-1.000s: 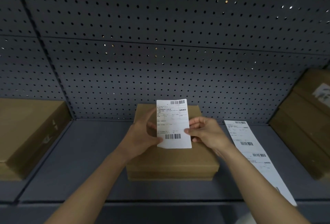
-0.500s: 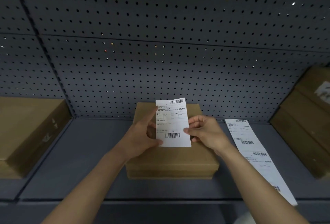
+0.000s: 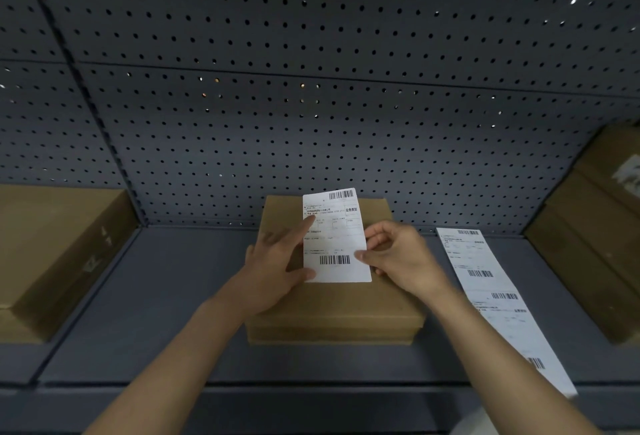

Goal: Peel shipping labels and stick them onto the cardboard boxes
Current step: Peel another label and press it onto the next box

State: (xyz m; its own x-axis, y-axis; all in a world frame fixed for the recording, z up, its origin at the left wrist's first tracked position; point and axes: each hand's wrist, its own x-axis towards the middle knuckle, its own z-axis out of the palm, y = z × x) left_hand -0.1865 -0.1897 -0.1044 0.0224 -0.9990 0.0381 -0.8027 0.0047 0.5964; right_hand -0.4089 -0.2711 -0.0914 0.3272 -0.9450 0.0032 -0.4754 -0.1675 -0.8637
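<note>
label (image 3: 334, 237) upright over box (image 3: 341, 299); right hand (image 3: 398, 258) pinches its right edge, left hand (image 3: 277, 264) spread, thumb and forefinger on its left edge.

Dark grey metal shelf (image 3: 166, 296), running across the lower half of the frame, backed by a perforated grey panel. Resting on it: at centre, a flat brown cardboard box (image 3: 332, 316), set against the rear panel; at the left edge of the frame, a larger brown cardboard carton (image 3: 52, 254) bearing faint printed marks on its side; at the right edge, a stack of brown cardboard boxes (image 3: 588, 244); between the central box and the right-hand stack, a long white strip of printed barcode labels (image 3: 498, 299), lying flat and overhanging the shelf's front edge.
</note>
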